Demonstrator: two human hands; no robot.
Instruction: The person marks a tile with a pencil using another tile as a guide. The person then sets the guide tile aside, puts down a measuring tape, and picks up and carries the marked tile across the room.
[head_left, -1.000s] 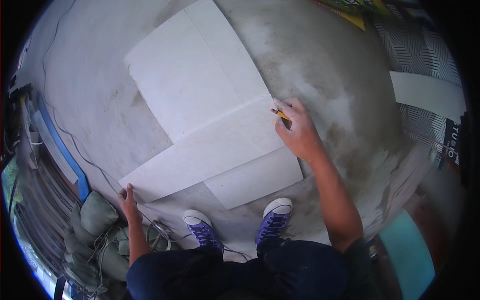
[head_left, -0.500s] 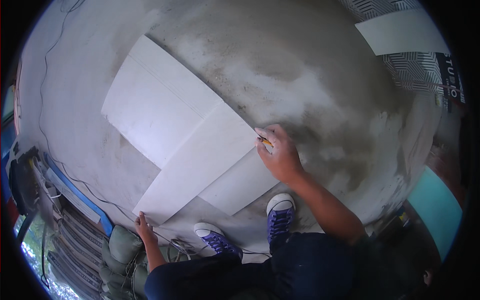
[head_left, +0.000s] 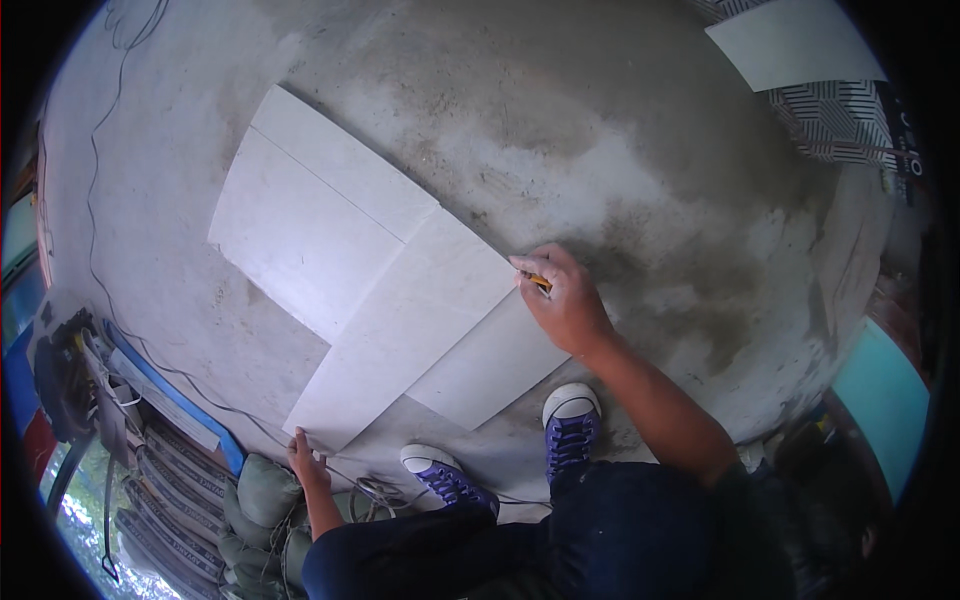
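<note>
1. The right hand is pinching a yellow pencil, fingers closed around it, by the strip's right end, sitting farther from its far corner than a second ago
2. The left hand is touching the left end, as before; whether its fingers are gripping, I cannot tell
3. The pale strip is lying across a pale sheet

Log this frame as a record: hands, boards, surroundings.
crossing board: pale, lying diagonally
far board: pale, dark line along it
left hand: at crossing board's near corner
right hand: gripping yellow pencil by crossing board's right end
floor: grey, stained
nearby: purple shoes, green sacks, teal panel
</note>
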